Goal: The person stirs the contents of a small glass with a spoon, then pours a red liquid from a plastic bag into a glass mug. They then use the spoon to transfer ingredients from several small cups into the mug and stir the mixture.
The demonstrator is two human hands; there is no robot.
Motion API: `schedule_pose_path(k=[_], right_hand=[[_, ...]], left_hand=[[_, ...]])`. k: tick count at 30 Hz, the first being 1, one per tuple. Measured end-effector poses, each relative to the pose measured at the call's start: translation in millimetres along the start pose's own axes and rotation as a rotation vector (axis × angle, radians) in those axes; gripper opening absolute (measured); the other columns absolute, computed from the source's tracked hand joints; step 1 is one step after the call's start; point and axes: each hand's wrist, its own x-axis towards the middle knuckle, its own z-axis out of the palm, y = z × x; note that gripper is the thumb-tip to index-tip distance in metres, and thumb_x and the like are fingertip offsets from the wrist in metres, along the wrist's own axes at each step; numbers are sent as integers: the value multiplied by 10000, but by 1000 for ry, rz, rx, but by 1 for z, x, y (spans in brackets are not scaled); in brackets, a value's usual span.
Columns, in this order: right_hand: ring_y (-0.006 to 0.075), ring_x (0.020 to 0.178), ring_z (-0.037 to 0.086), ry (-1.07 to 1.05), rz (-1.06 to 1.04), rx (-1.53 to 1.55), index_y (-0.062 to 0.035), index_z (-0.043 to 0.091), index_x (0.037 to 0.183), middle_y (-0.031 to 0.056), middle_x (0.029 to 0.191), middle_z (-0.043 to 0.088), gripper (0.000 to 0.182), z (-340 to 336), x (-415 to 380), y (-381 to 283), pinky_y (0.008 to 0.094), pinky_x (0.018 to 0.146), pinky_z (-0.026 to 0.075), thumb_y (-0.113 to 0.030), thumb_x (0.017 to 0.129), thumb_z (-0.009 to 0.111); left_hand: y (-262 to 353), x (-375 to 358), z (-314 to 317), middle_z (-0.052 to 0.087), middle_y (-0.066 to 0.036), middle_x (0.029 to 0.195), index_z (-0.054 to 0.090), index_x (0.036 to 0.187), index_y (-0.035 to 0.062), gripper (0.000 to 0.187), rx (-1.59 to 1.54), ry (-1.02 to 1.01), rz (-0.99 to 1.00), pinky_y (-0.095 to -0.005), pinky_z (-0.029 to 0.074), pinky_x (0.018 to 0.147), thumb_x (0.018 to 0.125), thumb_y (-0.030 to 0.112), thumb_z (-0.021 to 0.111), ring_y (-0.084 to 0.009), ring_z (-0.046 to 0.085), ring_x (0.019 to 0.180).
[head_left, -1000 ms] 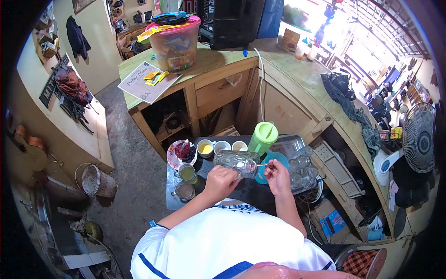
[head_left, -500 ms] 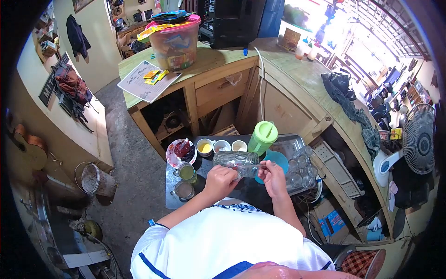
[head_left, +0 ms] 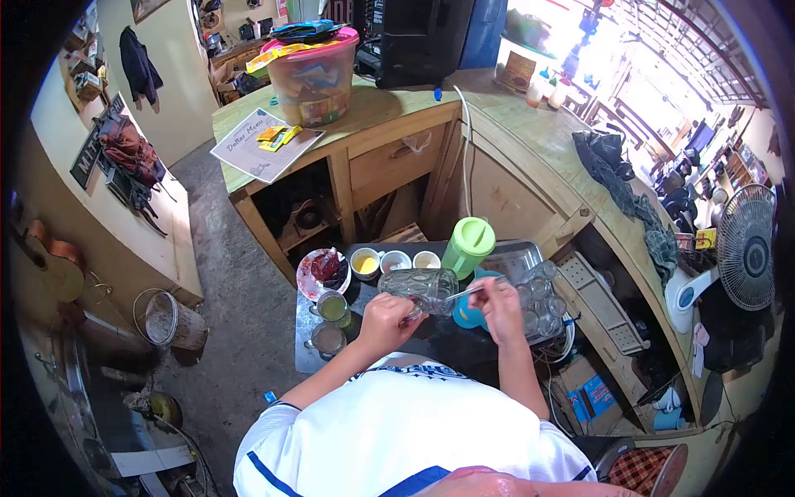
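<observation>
My left hand (head_left: 387, 321) is closed on a clear glass mug (head_left: 410, 282), seemingly by its handle. The mug lies tipped on its side in the air, mouth to the right. Between the fingers of my right hand (head_left: 498, 308) is a thin metal spoon (head_left: 465, 292), its far end at the mug's mouth. Below and behind that hand sits a blue plastic container (head_left: 469, 316), partly hidden. Beyond the mug stand a cup with yellow contents (head_left: 364, 262), two pale cups and a green lidded pitcher (head_left: 470, 243). Left of my left hand is a glass mug of green liquid (head_left: 334, 309).
A metal tray (head_left: 520, 247) at the right carries several upturned glasses (head_left: 534, 308). A bowl with a dark red bag (head_left: 327, 267) and another filled glass mug (head_left: 328, 338) stand at the left. The wooden counter (head_left: 397, 116) curves behind; a fan (head_left: 745, 244) is far right.
My right hand has shifted slightly right and up, its fingers spreading, and the spoon now slants more. The mug in my left hand has barely moved.
</observation>
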Motion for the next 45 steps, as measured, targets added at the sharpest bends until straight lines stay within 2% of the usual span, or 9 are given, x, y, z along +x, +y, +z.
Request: schedule_pose_path(k=[11, 13, 19, 26, 31, 34, 38, 42, 45], right_hand=[[90, 604, 560, -298, -63, -567, 11, 658, 868, 66, 789, 669, 215, 10, 9, -44, 225, 575, 435, -149, 956, 544], [92, 612, 565, -291, -490, -741, 5, 654, 889, 78, 767, 665, 149, 11, 14, -54, 229, 572, 438, -123, 909, 581], [219, 714, 658, -417, -366, -1042, -16, 648, 860, 121, 802, 663, 92, 37, 9, -61, 303, 659, 513, -90, 840, 598], [270, 859, 607, -417, -605, -1293, -51, 648, 792, 108, 778, 628, 69, 44, 18, -62, 377, 826, 455, -56, 777, 581], [266, 854, 592, -267, -662, -1237, -61, 656, 810, 80, 837, 629, 53, 51, 20, -89, 383, 830, 450, -84, 769, 631], [252, 792, 594, -586, -726, -1264, -71, 676, 814, 68, 757, 650, 89, 52, 29, -73, 376, 805, 443, -62, 725, 667], [248, 850, 588, -241, -772, -1197, -69, 702, 802, 68, 796, 659, 70, 59, 27, -116, 370, 824, 444, -78, 738, 677], [238, 793, 595, -602, -684, -1206, -71, 712, 805, 66, 758, 664, 101, 67, 33, -98, 365, 795, 460, -62, 706, 701], [237, 833, 584, -359, -717, -1022, -69, 712, 843, 54, 796, 674, 134, 66, 34, -135, 348, 816, 457, -57, 710, 704]], left_hand=[[2, -2, 5, 571, -92, 596, 541, 641, 64, 257, -14, -11, -19, -368, 434, 554, 668, 125, 789, -282, 571, 560], [1, -1, 5, 568, -94, 593, 540, 642, 59, 262, -17, -27, -49, -369, 433, 551, 672, 131, 791, -282, 570, 558], [3, 3, 4, 526, -97, 558, 524, 629, 39, 301, -115, -10, -152, -365, 421, 529, 686, 144, 799, -277, 543, 524], [7, 4, 4, 480, -88, 533, 478, 596, 21, 359, -220, -15, -272, -312, 360, 451, 682, 127, 810, -214, 467, 466], [9, 3, 4, 419, -22, 518, 437, 582, 30, 401, -338, -12, -407, -263, 306, 447, 688, 129, 811, -95, 367, 480], [6, 5, 4, 354, 70, 557, 382, 586, 80, 438, -570, -55, -586, -228, 246, 471, 703, 126, 802, -24, 301, 542], [4, 9, -3, 341, 95, 590, 373, 626, 102, 399, -669, -94, -534, -209, 244, 498, 743, 85, 755, -13, 290, 558], [-7, 8, -5, 365, 91, 614, 417, 680, 96, 272, -965, -112, -573, -205, 253, 514, 798, 32, 654, -8, 314, 575], [-10, 9, -1, 374, 79, 604, 431, 664, 95, 237, -1116, 41, -703, -213, 258, 508, 823, 66, 605, -12, 339, 566]])
